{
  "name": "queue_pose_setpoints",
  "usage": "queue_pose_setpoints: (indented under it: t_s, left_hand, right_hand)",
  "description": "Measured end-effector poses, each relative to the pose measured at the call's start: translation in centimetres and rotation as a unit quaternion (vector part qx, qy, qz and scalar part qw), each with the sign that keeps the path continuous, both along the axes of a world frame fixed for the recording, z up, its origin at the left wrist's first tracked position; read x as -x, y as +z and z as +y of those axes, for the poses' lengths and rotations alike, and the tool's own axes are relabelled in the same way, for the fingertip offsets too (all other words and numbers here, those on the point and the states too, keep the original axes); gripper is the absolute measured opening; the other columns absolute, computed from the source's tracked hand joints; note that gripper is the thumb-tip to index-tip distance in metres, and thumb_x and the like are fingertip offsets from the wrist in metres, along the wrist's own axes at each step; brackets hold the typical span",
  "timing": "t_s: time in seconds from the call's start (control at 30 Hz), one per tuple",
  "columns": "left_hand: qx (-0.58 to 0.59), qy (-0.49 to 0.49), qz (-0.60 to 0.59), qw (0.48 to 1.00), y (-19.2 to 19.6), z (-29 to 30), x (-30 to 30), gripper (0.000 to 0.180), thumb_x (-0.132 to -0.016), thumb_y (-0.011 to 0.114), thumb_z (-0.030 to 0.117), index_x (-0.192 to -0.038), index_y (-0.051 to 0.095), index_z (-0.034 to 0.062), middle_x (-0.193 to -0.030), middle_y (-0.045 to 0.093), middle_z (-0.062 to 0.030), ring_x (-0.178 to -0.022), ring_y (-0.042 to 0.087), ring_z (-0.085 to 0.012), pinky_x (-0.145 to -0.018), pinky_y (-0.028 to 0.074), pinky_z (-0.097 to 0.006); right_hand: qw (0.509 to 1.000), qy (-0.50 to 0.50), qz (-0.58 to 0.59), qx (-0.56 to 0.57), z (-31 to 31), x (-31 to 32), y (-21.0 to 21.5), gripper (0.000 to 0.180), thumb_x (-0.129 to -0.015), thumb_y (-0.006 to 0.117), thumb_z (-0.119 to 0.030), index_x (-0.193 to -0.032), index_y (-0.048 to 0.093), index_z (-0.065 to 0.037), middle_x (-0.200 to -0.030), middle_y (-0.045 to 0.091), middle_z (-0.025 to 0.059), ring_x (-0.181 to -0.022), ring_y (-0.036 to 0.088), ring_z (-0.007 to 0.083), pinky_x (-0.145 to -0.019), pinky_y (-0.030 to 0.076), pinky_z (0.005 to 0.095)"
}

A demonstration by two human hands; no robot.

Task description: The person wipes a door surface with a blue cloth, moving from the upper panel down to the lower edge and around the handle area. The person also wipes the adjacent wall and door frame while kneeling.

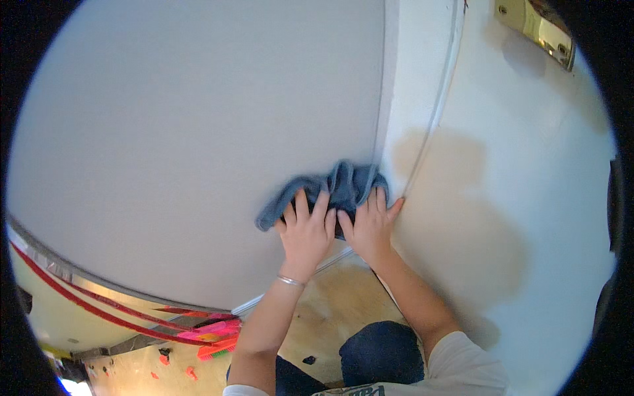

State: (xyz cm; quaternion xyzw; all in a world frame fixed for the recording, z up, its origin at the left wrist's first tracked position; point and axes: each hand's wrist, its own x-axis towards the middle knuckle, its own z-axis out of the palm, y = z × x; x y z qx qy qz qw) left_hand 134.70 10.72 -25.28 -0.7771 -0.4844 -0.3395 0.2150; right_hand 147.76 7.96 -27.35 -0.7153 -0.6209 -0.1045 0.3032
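A bunched blue-grey cloth (340, 185) lies against the lower right part of a large grey panel (198, 119), beside its white edge strip (413, 86). My left hand (307, 231) holds the cloth pressed to the panel, its fingers spread over the lower folds. Close beside it, my right hand (373, 228) holds the cloth's right end, with its outermost finger sticking out toward the white surface (555, 165). Both thumbs point at each other over a dark fold. A silver bangle circles my left wrist.
Below the panel is a tan floor (337, 297), with my knee in dark trousers (381, 353) over it. Red straps (99, 307) and a pink and orange brush (216, 348) are at lower left. Small dark and red pieces lie farther left. A shiny metal plate (538, 30) is at upper right.
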Motion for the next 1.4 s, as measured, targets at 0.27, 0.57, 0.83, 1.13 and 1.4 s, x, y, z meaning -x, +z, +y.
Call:
queue_pose_setpoints:
  t_s: [0.27,0.57,0.83,1.13,1.4]
  left_hand:
    - [-0.136,0.044,-0.061,0.988,16.1,1.1,3.8,0.053,-0.081,0.055,0.042,-0.131,0.049,0.0272,-0.144,0.021,-0.0292,-0.128,0.019,-0.0522,-0.098,0.015,-0.067]
    - [-0.082,0.166,-0.167,0.968,11.7,-2.1,16.2,0.067,-0.073,0.059,0.041,-0.134,0.044,0.0169,-0.142,0.008,-0.0392,-0.127,0.007,-0.0608,-0.098,0.009,-0.07]
    - [-0.027,0.137,-0.225,0.964,3.1,-3.8,24.7,0.074,-0.078,0.055,0.044,-0.137,0.034,0.004,-0.142,-0.007,-0.0402,-0.127,-0.005,-0.0643,-0.1,0.001,-0.069]
    - [-0.215,0.132,-0.223,0.942,20.8,-1.5,26.1,0.087,-0.077,0.051,0.053,-0.141,0.024,0.0008,-0.144,-0.003,-0.0387,-0.131,-0.003,-0.0581,-0.101,0.002,-0.067]
    - [-0.106,0.166,-0.167,0.966,11.0,-2.8,27.0,0.092,-0.071,0.051,0.058,-0.142,0.026,0.0065,-0.141,-0.001,-0.0412,-0.129,-0.006,-0.061,-0.1,0.0,-0.068]
  right_hand:
    - [0.925,0.089,0.066,-0.364,7.5,6.0,11.3,0.053,-0.085,0.052,-0.032,-0.117,0.04,0.009,-0.122,0.037,0.0327,-0.118,0.029,0.0518,-0.101,0.014,0.0641]
    - [0.904,0.221,-0.12,-0.345,5.2,16.5,11.1,0.05,-0.073,0.063,-0.041,-0.116,0.059,-0.017,-0.12,0.046,0.0171,-0.113,0.038,0.0446,-0.093,0.026,0.0658]
    - [0.869,0.375,-0.155,-0.283,3.8,23.0,3.8,0.033,-0.068,0.069,-0.042,-0.094,0.07,-0.021,-0.106,0.055,0.0019,-0.104,0.047,0.0266,-0.091,0.034,0.0507]
    - [0.889,0.296,-0.076,-0.341,2.9,26.4,19.4,0.049,-0.076,0.06,-0.044,-0.115,0.061,-0.015,-0.111,0.052,0.0123,-0.109,0.042,0.0381,-0.094,0.029,0.0572]
    - [0.855,0.359,-0.111,-0.358,4.2,25.9,11.2,0.029,-0.075,0.062,-0.041,-0.094,0.066,-0.02,-0.102,0.052,0.0036,-0.099,0.046,0.0281,-0.086,0.034,0.0493]
